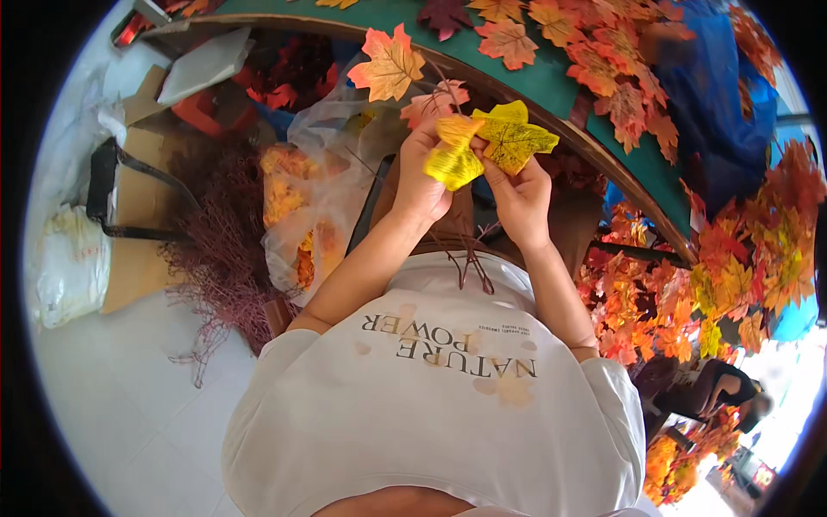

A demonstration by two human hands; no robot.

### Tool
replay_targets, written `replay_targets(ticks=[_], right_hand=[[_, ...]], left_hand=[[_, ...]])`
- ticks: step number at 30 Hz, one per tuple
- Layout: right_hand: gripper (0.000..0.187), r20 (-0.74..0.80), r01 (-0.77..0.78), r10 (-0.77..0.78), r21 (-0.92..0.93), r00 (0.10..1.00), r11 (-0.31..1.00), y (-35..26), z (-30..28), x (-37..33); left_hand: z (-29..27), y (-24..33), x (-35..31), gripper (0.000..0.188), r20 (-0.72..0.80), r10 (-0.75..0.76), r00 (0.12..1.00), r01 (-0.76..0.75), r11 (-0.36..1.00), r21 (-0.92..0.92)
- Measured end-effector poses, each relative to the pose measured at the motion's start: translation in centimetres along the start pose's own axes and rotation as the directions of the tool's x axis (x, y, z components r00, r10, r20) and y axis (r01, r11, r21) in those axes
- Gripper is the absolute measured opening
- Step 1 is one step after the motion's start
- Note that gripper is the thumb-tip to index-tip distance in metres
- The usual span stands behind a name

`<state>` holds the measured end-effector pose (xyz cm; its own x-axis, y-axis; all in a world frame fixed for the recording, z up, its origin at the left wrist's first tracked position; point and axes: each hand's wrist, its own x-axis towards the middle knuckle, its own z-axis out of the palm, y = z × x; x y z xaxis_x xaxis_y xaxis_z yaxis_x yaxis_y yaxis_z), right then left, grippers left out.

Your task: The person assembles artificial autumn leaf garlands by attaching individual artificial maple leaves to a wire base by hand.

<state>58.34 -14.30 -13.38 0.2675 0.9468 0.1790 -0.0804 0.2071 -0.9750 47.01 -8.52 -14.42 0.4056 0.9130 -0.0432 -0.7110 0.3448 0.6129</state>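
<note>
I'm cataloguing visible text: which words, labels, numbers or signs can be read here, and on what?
White shirt: large dark lettering, upside down in view; legible, but not copied here.
Same shirt: fine print, too small to read.
White plastic bag, far left: faint red marks, too blurred to read.
Nothing else is readable.

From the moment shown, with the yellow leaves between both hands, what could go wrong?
The yellow leaves sit close together between the left hand and right hand; a hard pinch or pull might crease or tear one.

The thin brown stems show against the white shirt in this view, so they could snag on it.
</note>
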Motion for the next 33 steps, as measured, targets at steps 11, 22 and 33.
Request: replay_targets(ticks=[11, 22, 33], right_hand=[[0.036, -0.121, 0.289, -0.361, -0.395, 0.925, 0.872, -4.6, -2.4, -3.6], [0.019, -0.095, 0.261, -0.304, -0.312, 0.948, 0.913, -3.5, -5.1, -5.2], [0.016, -0.128, -0.121, 0.334, 0.766, 0.934, 0.631, -1.2, -5.0, -4.5]], left_hand=[[3.2, -1.6, -2.1, 0.03, 0.117, -0.191, 0.975, 0.186, 0.981, 0.049], [4.1, -1.3, -3.4, 0.005, 0.177, -0.13, 0.976, 0.119, 0.99, 0.072], [5.6, -1.8, -4.5, 0.02, 0.13, -0.132, 0.983, 0.084, 0.943, 0.323]])
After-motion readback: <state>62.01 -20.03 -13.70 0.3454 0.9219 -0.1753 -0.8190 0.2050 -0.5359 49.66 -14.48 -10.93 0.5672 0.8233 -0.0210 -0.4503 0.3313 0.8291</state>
